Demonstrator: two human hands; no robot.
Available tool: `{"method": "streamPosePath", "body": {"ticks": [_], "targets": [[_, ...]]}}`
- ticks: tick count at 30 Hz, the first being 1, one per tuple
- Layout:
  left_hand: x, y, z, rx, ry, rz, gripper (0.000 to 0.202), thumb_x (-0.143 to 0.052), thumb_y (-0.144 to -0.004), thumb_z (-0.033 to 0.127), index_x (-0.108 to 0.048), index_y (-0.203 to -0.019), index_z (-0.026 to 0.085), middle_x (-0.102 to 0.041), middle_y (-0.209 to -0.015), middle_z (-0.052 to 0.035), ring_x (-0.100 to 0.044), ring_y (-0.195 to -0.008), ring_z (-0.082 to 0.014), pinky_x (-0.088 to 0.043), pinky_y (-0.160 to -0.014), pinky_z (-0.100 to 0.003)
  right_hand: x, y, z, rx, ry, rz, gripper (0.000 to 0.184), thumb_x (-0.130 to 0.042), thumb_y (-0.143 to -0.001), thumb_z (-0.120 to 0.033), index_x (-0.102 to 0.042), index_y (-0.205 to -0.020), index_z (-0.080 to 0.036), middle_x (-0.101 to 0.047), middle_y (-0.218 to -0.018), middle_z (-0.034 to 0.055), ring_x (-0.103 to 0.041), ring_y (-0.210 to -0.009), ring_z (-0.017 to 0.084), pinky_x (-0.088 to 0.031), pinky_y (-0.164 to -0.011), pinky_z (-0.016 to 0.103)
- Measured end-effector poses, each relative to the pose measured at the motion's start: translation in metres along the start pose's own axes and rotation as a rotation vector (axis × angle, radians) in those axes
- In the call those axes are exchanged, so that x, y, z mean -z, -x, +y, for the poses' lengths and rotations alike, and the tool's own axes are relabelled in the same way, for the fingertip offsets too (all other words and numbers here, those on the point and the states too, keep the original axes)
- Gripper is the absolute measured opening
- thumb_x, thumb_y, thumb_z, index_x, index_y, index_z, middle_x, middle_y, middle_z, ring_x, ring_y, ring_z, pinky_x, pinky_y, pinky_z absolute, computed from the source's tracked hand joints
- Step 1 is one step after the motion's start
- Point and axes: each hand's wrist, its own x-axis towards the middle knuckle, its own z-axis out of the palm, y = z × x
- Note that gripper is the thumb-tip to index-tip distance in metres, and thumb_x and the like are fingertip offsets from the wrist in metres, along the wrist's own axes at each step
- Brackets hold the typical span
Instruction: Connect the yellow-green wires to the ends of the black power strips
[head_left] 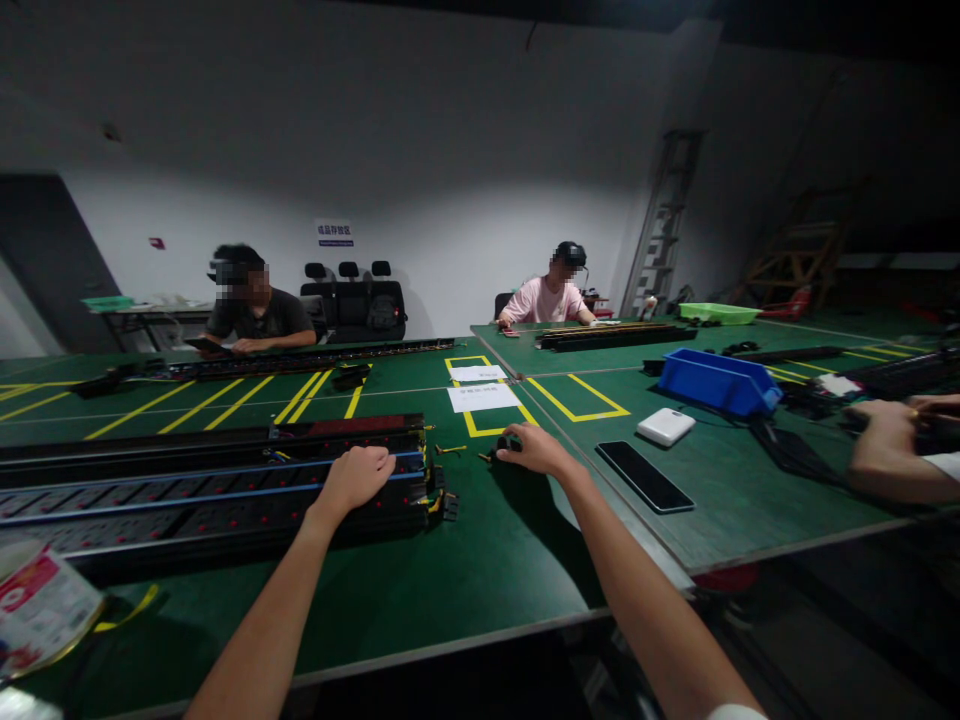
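My left hand (pixel 357 476) rests with curled fingers on top of a stack of long black power strips (pixel 187 485) that lies across the green table (pixel 465 570). Out to the right, my right hand (pixel 534 447) sits palm down on the table over a small black part (pixel 504 444), its fingers bent round it. Small yellow and black clips (pixel 450 450) lie between the two hands, at the strips' right end.
A black phone (pixel 645 476), a white box (pixel 665 426) and a blue bin (pixel 716 381) lie to the right. Another person's hands (pixel 892 440) work at the far right. Two people sit across the table behind more strips. White papers (pixel 480 396) lie in a yellow-taped square.
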Motion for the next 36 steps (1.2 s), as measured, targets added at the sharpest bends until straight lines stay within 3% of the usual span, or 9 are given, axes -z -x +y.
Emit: {"method": "streamPosePath", "body": {"ticks": [12, 18, 29, 36], "targets": [[-0.001, 0.000, -0.001, -0.016, -0.002, 0.011, 0.045, -0.034, -0.099, 0.044, -0.062, -0.072, 0.022, -0.073, -0.081, -0.0084, -0.069, -0.079, -0.0239, -0.041, -0.066, -0.027, -0.003, -0.002, 0.000, -0.034, 0.044, -0.049, 0.042, -0.073, -0.082, -0.046, -0.069, -0.116, -0.022, -0.072, -0.107, 0.0078, -0.066, -0.093, 0.021, -0.041, -0.070, 0.024], [-0.002, 0.000, -0.001, -0.026, 0.006, 0.020, 0.046, -0.034, -0.100, 0.044, -0.062, -0.071, 0.022, -0.073, -0.081, -0.0078, -0.069, -0.078, -0.0239, -0.041, -0.066, -0.027, 0.003, 0.001, -0.007, -0.034, 0.040, -0.049, 0.039, -0.074, -0.081, -0.038, -0.069, -0.115, -0.020, -0.072, -0.102, 0.0072, -0.065, -0.086, 0.020, -0.040, -0.068, 0.024], [-0.002, -0.001, -0.001, -0.004, -0.017, 0.020, 0.043, -0.035, -0.099, 0.043, -0.062, -0.072, 0.022, -0.073, -0.081, -0.0081, -0.070, -0.082, -0.0251, -0.041, -0.066, -0.027, 0.011, 0.002, -0.014, -0.033, -0.007, -0.111, 0.045, -0.071, -0.077, -0.027, -0.068, -0.121, -0.017, -0.073, -0.112, 0.0104, -0.067, -0.098, 0.025, -0.047, -0.078, 0.027], [-0.002, -0.001, -0.001, -0.005, -0.008, 0.013, 0.045, -0.035, -0.099, 0.044, -0.064, -0.073, 0.022, -0.073, -0.081, -0.0084, -0.070, -0.082, -0.0249, -0.042, -0.067, -0.028, 0.007, 0.000, -0.008, -0.020, -0.069, -0.160, 0.062, -0.072, -0.072, -0.018, -0.063, -0.133, -0.017, -0.068, -0.128, 0.0119, -0.065, -0.111, 0.027, -0.048, -0.093, 0.031]]}}
